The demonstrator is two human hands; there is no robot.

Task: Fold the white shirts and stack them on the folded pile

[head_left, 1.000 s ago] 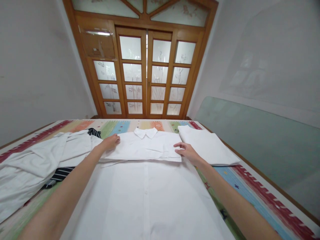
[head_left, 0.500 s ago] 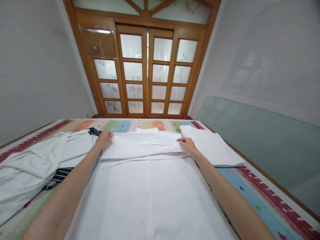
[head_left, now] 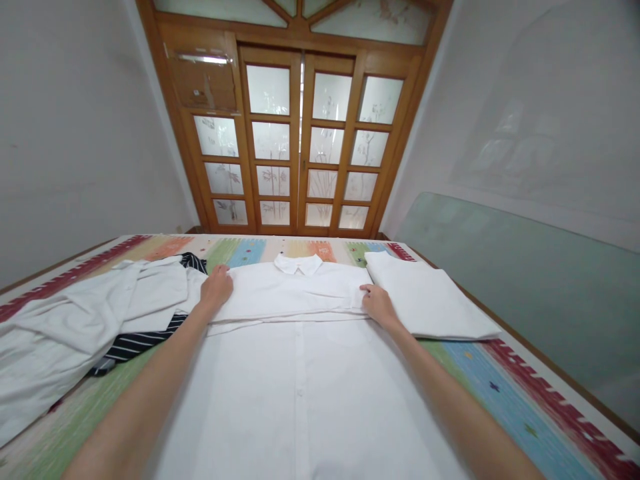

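Note:
A white button-up shirt (head_left: pixel 260 387) lies front side up before me, its collar (head_left: pixel 299 265) at the far end. The sleeves (head_left: pixel 295 295) are laid across its chest, one over the other. My left hand (head_left: pixel 217 288) is closed at the shirt's left shoulder edge, with the fingertips partly hidden. My right hand (head_left: pixel 379 304) pinches the folded sleeve near the right shoulder edge, thumb and index finger close together. Just beyond my right hand is a folded white garment (head_left: pixel 433 303).
Left of my arm lies a crumpled white garment (head_left: pixel 75 320) over a black striped cloth (head_left: pixel 145 343). A colourful patterned bedspread (head_left: pixel 500 400) covers the bed. A pale green board (head_left: pixel 520 267) leans along the right wall, and wooden glazed doors (head_left: pixel 299 147) stand behind.
The shirt's collar shows more fully, and the sleeves lie flatter and straighter across the chest. Both hands have come slightly lower at the shoulder edges. The view has shifted a little.

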